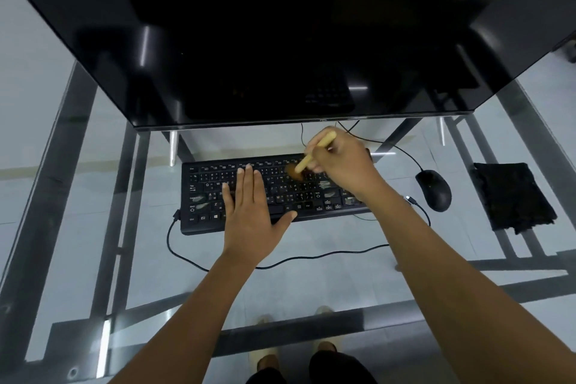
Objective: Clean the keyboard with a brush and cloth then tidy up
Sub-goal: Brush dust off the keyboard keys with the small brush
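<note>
Head cam, looking down: left hand (249,212) lies flat, fingers straight, pinning the keyboard (274,193) on the glass desk (311,284). Right hand (339,162) pinches the brush (314,151), bristles blurry on the right-middle keys. Keys are black, a few showing grey smudges. So brushing's underway I'd say; cloth (514,196), far right past the mouse (434,190), looks untouched, wiping and tidying left.

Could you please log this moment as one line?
right hand grips brush on keyboard | left hand flat on keys | cloth unused
</note>
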{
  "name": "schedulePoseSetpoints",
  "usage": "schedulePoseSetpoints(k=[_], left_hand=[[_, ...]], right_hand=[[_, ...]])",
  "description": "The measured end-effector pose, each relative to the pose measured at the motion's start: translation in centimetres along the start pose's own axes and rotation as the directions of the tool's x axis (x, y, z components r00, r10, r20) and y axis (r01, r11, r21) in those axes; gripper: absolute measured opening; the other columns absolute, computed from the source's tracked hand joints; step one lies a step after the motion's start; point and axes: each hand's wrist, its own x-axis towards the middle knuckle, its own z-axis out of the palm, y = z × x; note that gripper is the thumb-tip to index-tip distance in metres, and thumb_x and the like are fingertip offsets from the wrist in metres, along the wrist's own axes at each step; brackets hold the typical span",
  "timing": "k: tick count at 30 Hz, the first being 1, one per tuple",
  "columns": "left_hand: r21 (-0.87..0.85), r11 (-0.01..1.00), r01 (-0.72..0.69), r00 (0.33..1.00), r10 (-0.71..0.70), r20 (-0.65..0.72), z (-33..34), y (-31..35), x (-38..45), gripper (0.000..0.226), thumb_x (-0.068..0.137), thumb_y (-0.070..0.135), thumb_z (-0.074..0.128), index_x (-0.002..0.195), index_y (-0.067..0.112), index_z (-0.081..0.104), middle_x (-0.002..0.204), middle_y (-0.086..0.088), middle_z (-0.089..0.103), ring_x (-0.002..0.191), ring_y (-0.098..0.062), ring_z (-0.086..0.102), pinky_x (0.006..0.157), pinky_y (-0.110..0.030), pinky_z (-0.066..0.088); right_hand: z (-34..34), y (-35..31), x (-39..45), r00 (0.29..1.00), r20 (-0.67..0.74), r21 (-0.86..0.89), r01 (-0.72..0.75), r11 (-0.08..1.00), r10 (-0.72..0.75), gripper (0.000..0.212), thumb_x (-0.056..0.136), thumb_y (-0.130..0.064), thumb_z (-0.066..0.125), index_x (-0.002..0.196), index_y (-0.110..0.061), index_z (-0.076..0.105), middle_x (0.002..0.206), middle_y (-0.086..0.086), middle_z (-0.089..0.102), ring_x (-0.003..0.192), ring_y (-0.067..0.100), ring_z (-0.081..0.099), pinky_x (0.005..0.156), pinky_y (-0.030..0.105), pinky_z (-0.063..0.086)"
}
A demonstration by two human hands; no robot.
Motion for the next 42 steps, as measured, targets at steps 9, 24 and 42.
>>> schedulePoseSetpoints(k=[9,24,42], left_hand=[[-0.045,0.997,-0.057,0.997,0.059,0.049,0.7,3.6,2.1,0.103,0.084,0.075,0.034,0.152,0.002,0.008,0.161,-0.013,0.001,0.148,-0.022,-0.01,0.119,-0.045,-0.008],[-0.039,0.996,-0.082,0.99,0.086,0.108,2.0,7.5,3.4,0.109,0.078,0.076,0.045,0.153,0.005,0.009,0.162,-0.011,-0.003,0.148,-0.02,-0.014,0.118,-0.046,-0.011],[0.011,0.998,-0.068,0.991,0.066,0.116,2.1,8.0,3.1,0.113,0.075,0.079,0.044,0.152,0.004,0.009,0.162,-0.01,-0.003,0.148,-0.02,-0.013,0.117,-0.045,-0.013]], right_hand=[[-3.6,1.7,0.5,0.99,-0.141,-0.045,-0.008,0.999,0.001,0.009,0.094,-0.01,0.055,0.091,-0.009,0.063,0.077,-0.001,0.07,0.071,0.006,0.07,0.07,0.02,0.057],[-8.9,5.5,-0.4,0.98,-0.191,-0.069,-0.065,0.995,0.051,0.01,0.094,-0.013,0.054,0.091,-0.007,0.062,0.073,0.001,0.07,0.067,0.01,0.07,0.069,0.025,0.059],[-10.4,6.9,-1.8,0.996,-0.091,-0.282,-0.041,0.959,0.016,0.009,0.095,-0.018,0.054,0.09,-0.014,0.06,0.076,-0.006,0.063,0.065,0.009,0.063,0.059,0.009,0.049]])
